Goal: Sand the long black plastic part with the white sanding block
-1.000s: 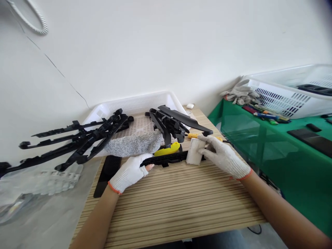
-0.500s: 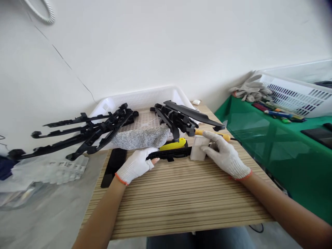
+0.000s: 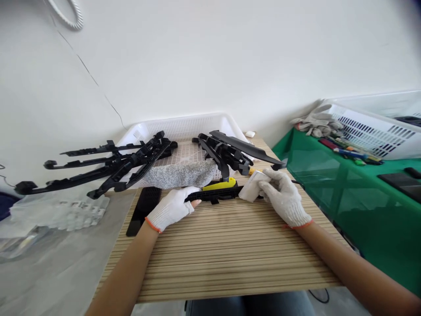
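My left hand point(image 3: 175, 206), in a white knit glove with an orange cuff, is closed around the left end of a long black plastic strip point(image 3: 217, 194). My gloved right hand point(image 3: 283, 195) pinches a flat white block or pad point(image 3: 252, 185) between thumb and fingers. The pad lies tilted against the strip's right end, which it hides. Just behind the strip is a yellow-handled tool point(image 3: 220, 184), partly covered. Another yellow handle point(image 3: 251, 171) shows in part behind the pad.
A white basket point(image 3: 184, 118) at the back holds black plastic trim pieces point(image 3: 131, 160) that jut out on both sides. A grey cloth point(image 3: 179, 174) hangs over its front. At left lies a black item point(image 3: 143, 210). The green table point(image 3: 315, 175) at right carries gloves, pens and another basket.
The white pad has gone from upright to tilted, its top leaning right. My right hand has turned with it. My left hand keeps its hold on the strip; the view has shifted slightly.
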### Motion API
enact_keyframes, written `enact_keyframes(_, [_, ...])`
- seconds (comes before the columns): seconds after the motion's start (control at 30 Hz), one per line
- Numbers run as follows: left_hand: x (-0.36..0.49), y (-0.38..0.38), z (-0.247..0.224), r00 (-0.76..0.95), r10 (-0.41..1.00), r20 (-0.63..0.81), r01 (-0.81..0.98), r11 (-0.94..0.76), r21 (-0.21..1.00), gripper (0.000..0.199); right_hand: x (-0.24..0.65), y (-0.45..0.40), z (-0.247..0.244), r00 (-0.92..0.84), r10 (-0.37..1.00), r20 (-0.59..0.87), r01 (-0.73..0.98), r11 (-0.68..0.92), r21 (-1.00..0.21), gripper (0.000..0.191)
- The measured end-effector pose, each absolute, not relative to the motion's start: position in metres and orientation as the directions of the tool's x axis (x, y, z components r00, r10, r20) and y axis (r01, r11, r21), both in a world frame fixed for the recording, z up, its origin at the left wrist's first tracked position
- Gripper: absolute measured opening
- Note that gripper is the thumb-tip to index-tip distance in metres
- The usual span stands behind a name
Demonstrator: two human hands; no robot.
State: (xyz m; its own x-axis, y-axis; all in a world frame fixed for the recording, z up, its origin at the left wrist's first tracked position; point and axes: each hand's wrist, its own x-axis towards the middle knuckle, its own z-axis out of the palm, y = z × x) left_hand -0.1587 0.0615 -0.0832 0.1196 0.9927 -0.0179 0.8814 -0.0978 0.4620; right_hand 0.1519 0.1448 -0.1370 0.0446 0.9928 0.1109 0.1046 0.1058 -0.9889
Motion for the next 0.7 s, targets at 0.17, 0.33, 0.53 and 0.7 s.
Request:
enact_keyframes(0.17, [-0.158,0.061,-0.081,0.118,0.992,-0.04,0.897,-0.089,0.434,0.039,0.149,0.146,-0.132,0.032,0.996,0.079,0.099,0.076,-0.992,0.056])
enact_keyframes(0.33, [-0.158,0.061,-0.08,0.115,0.993,-0.017,0.896,-0.097,0.433,0.038,0.145,0.132,-0.128,0.013,0.999,0.039,0.106,0.038,-0.994,0.06])
enact_keyframes(0.53, [-0.164,0.063,-0.082,0.111,0.994,-0.011,0.89,-0.095,0.446,0.039,0.14,0.125,-0.128,-0.088,0.995,0.05,0.141,0.062,-0.988,0.061])
enact_keyframes(0.7, [-0.165,0.063,-0.081,0.107,0.994,-0.024,0.899,-0.086,0.429,0.041,0.144,0.131,-0.129,-0.013,0.995,0.101,0.072,0.102,-0.992,0.065])
